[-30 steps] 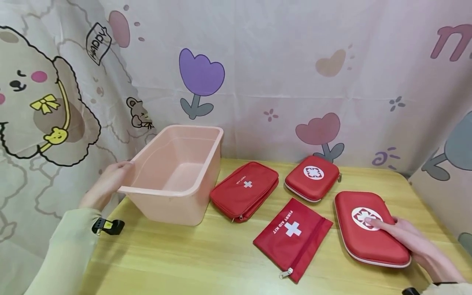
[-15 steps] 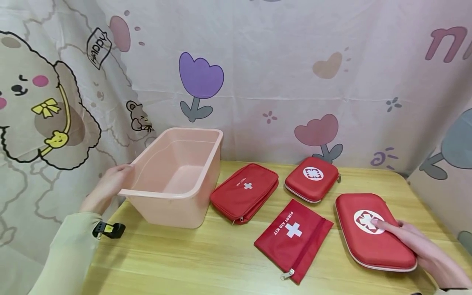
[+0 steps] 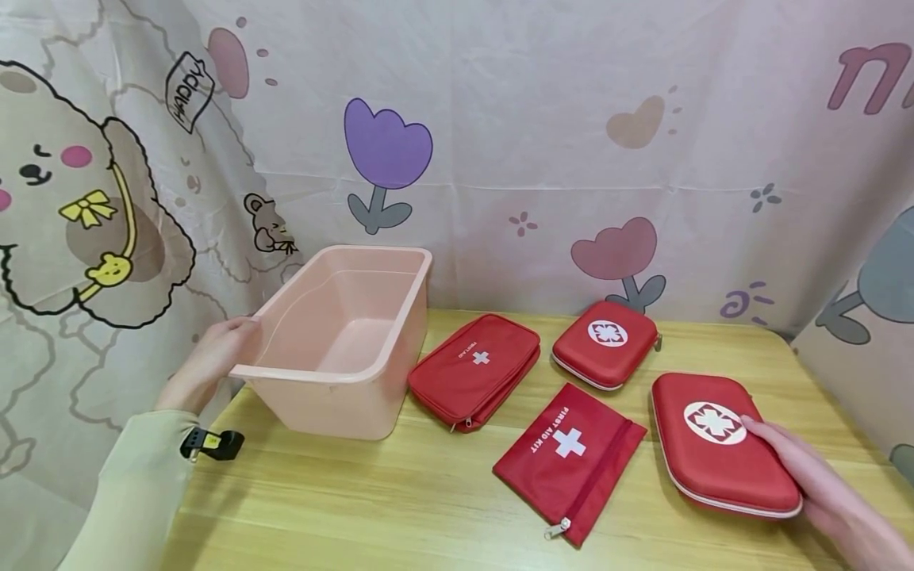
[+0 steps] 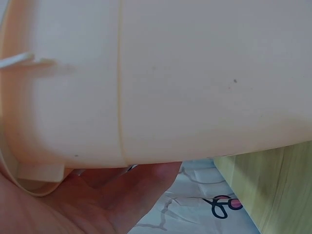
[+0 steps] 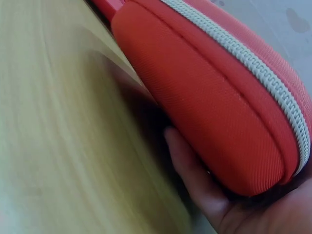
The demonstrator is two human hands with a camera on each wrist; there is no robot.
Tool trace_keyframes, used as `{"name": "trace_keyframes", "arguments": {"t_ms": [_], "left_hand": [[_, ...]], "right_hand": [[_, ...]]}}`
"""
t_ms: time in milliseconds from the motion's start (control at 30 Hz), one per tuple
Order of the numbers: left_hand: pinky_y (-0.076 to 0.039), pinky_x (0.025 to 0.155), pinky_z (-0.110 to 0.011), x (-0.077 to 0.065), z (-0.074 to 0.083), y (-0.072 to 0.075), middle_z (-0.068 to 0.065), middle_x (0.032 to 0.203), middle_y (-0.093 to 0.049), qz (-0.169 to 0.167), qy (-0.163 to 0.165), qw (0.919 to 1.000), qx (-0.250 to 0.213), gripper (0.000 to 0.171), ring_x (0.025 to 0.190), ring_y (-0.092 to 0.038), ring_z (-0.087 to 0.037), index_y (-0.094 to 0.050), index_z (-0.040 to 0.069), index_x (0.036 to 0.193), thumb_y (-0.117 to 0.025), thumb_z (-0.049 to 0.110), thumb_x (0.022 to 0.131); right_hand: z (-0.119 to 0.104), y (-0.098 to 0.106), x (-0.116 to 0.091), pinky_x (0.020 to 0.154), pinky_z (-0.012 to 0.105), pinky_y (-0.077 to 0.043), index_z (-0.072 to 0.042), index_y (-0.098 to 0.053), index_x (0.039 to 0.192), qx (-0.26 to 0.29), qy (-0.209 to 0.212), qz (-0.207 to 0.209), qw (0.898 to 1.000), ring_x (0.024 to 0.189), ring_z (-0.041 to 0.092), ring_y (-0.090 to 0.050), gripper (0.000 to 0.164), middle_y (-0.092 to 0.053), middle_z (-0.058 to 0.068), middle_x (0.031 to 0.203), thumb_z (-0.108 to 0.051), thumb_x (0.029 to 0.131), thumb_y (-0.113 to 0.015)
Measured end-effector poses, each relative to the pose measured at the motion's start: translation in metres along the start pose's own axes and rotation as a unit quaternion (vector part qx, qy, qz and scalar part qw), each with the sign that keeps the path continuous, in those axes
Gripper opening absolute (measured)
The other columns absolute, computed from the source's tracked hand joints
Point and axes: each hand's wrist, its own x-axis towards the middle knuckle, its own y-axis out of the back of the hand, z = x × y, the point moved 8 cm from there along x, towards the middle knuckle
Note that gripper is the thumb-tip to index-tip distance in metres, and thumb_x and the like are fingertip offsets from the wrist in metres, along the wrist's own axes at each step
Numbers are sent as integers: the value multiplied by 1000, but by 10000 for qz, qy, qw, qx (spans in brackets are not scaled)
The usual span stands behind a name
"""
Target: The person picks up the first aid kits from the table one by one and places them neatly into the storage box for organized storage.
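Observation:
At the left, my left hand (image 3: 216,357) grips the side rim of a pale pink plastic bin (image 3: 407,337). The left wrist view shows the palm against the bin's outer wall (image 4: 195,87); the fingertips are hidden. My right hand (image 3: 807,468) holds a large red hard-shell first aid case (image 3: 703,468) by its near right corner, thumb on the lid beside the white emblem. In the right wrist view, a finger (image 5: 187,163) reaches under the case (image 5: 204,107), whose pale zipper runs along the side. A dark shadowed gap shows between case and table there.
A soft red first aid pouch (image 3: 464,373) lies beside the bin. A smaller red hard case (image 3: 593,361) lies behind a flat red zip pouch (image 3: 550,444) on the wooden table (image 3: 343,500). A printed curtain (image 3: 500,119) hangs close behind and at both sides.
My right thumb has slid off the emblem toward the case's right edge. The case has shifted very slightly right. The left hand and bin stay put.

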Motion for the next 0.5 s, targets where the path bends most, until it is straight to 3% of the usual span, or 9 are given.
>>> {"name": "trace_keyframes", "arguments": {"t_ms": [200,267,400,467,500], "left_hand": [[-27,102,-64,0,-1,2,-37,142,-33,60,-39,10000,-15,73,125,-36,-47,-24,-15,147,-21,45,105],[-27,102,-65,0,-1,2,-37,142,-33,55,-44,10000,-11,73,124,-36,-47,-24,-15,147,-21,45,105],[-26,102,-65,0,-1,2,-37,142,-33,43,-30,10000,-27,73,125,-35,-47,-24,-14,147,-21,45,105],[-26,103,-66,0,0,2,-36,143,-32,33,-2,10000,-33,73,125,-35,-48,-24,-13,148,-21,46,105],[-25,103,-66,1,-1,2,-36,143,-32,23,25,10000,-32,74,126,-34,-48,-23,-13,148,-21,47,105]], "right_hand": [[1,0,-1,73,31,-54,6,-11,149,320,-44,154,9994,81,14,-68,80,-67,-11,92,-51,102,-43],[-1,0,-2,72,31,-54,-2,-26,146,420,-40,209,9989,80,14,-68,69,-68,-11,92,-50,102,-44],[-5,0,-4,70,31,-54,-23,-54,115,708,31,245,9972,78,16,-69,28,-70,-8,89,-47,102,-46],[-7,0,-4,69,30,-54,-31,-55,97,813,58,250,9964,77,16,-69,17,-70,-7,87,-45,102,-46],[-8,0,-4,69,30,-54,-32,-55,96,840,65,231,9962,76,16,-69,18,-70,-7,87,-45,102,-46]]}}
